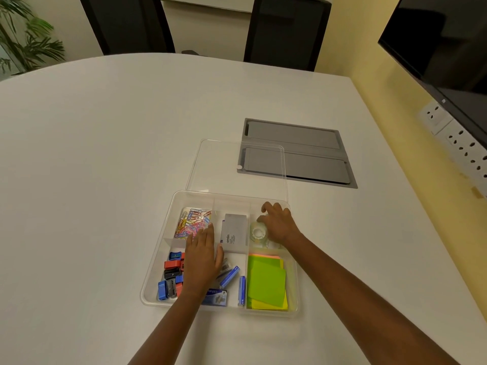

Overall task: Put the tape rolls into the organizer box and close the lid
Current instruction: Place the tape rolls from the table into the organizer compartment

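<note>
The clear tape roll [258, 231] already lies in the far right compartment of the organizer box [155, 280], with another roll seemingly beside it under the wrist. The right hand [276, 223] hovers over them, its grip curled loosely, touching the roll rather than clenching it. The left hand [201, 255] lies flat and released over the middle compartments. The transparent lid [218, 164] rests on the table [92, 154] behind the box, so closing remains.

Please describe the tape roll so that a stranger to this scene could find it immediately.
Look in the clear plastic organizer box on the white table, in its far-right compartment. The clear tape roll lies flat beside the right hand; it alone is ring-shaped.
</note>
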`<state>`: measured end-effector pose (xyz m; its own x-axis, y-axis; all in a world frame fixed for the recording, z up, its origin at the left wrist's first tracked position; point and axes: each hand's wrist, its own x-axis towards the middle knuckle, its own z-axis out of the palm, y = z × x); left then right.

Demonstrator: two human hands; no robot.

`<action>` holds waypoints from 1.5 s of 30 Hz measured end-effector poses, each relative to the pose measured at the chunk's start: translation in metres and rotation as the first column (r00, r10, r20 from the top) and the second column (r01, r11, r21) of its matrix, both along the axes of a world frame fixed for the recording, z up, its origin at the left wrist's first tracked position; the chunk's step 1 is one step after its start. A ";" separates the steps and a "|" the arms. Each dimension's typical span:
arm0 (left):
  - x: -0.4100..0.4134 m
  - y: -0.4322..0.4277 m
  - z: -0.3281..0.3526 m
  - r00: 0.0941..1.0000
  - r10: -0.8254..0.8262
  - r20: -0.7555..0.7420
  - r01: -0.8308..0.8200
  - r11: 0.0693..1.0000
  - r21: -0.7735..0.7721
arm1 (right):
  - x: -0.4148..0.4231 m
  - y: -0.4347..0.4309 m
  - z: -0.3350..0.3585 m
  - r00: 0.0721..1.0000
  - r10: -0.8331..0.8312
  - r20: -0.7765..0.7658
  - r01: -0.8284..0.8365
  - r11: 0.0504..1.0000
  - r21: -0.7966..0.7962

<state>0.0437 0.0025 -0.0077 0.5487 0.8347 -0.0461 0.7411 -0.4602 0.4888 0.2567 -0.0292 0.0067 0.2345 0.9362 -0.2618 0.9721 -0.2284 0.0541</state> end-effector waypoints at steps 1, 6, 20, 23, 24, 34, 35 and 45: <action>0.000 0.000 -0.001 1.000 -0.002 0.002 0.002 1.000 0.000 | 0.000 0.000 -0.001 1.000 0.011 0.007 -0.011 1.000 0.013; 0.000 0.001 -0.001 1.000 -0.002 0.002 0.002 1.000 0.002 | 0.003 0.002 -0.003 0.995 0.066 0.076 -0.068 0.998 0.015; 0.000 0.000 -0.003 0.999 0.014 0.036 -0.014 1.000 0.007 | 0.015 0.016 0.013 0.955 0.276 0.111 -0.265 0.958 -0.108; 0.000 0.001 -0.004 0.999 0.012 0.038 -0.012 1.000 0.011 | 0.013 0.020 0.012 0.966 0.248 0.080 -0.238 0.965 -0.111; 0.000 0.001 -0.005 0.999 0.011 0.038 -0.011 1.000 0.011 | 0.013 0.021 0.012 0.970 0.235 0.062 -0.228 0.968 -0.107; 0.000 0.001 -0.005 0.999 0.016 0.051 -0.017 1.000 0.009 | 0.019 0.011 0.007 0.978 0.172 -0.114 -0.182 0.980 -0.085; 0.001 0.001 -0.005 0.998 0.018 0.053 -0.018 1.000 0.008 | 0.019 0.008 0.007 0.978 0.164 -0.129 -0.176 0.980 -0.092; 0.001 0.001 -0.004 0.998 0.021 0.056 -0.021 1.000 0.011 | -0.002 -0.019 0.008 0.920 -0.116 -0.375 0.148 0.987 0.058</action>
<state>0.0443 0.0035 -0.0118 0.5325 0.8464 -0.0059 0.7224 -0.4509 0.5242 0.2545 -0.0481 0.0143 0.2590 0.9257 -0.2756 0.8798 -0.3439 -0.3281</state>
